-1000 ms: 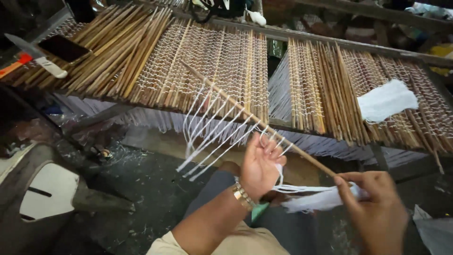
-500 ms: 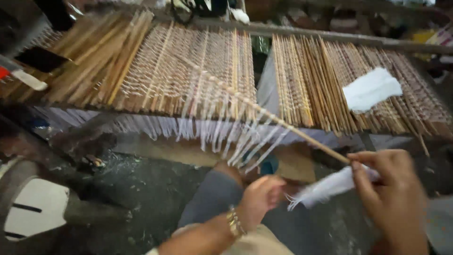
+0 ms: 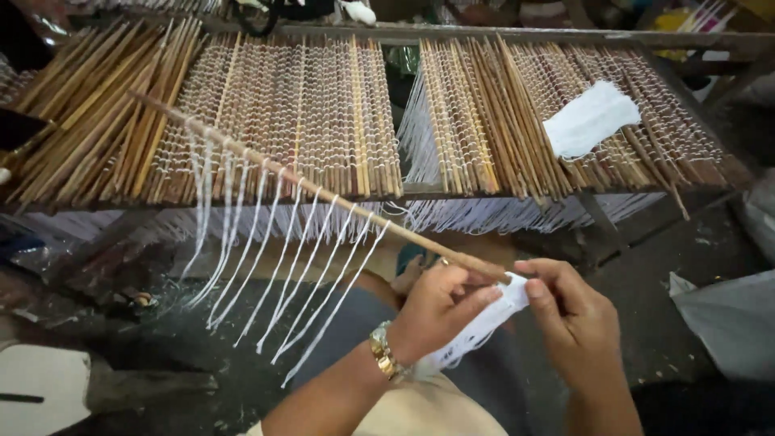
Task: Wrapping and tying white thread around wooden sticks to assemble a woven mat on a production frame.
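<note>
A person sits below me with both hands raised in front of their lap. The left hand (image 3: pixel 440 303), a gold watch (image 3: pixel 386 359) on its wrist, pinches the near end of a long thin wooden stick (image 3: pixel 323 194) between thumb and fingers. The right hand (image 3: pixel 569 319), just beside it, closes its fingertips on a bundle of white string (image 3: pixel 476 327) at that same end of the stick; the bundle trails down between the two hands toward the lap.

From the hands the stick slants up and away to the left. About nine or ten white strings (image 3: pixel 299 282) are already tied along it, spaced apart and hanging loose. The stretch of stick nearest the hands is bare, so I judge the tying is well along on this stick, with the last few strings near the grip yet to go on.

Beyond the hands stands a wooden rack (image 3: pixel 500 34). Finished sticks wound with white string (image 3: pixel 323 113) lie side by side across it in two broad groups, their fringes hanging off the near edge. Plain sticks (image 3: pixel 81 105) are piled far to the left of the left hand, seemingly waiting. Up and to the right of the right hand, a spare white bundle (image 3: pixel 589 119) rests on the rack. The floor beneath is dark and cluttered.
</note>
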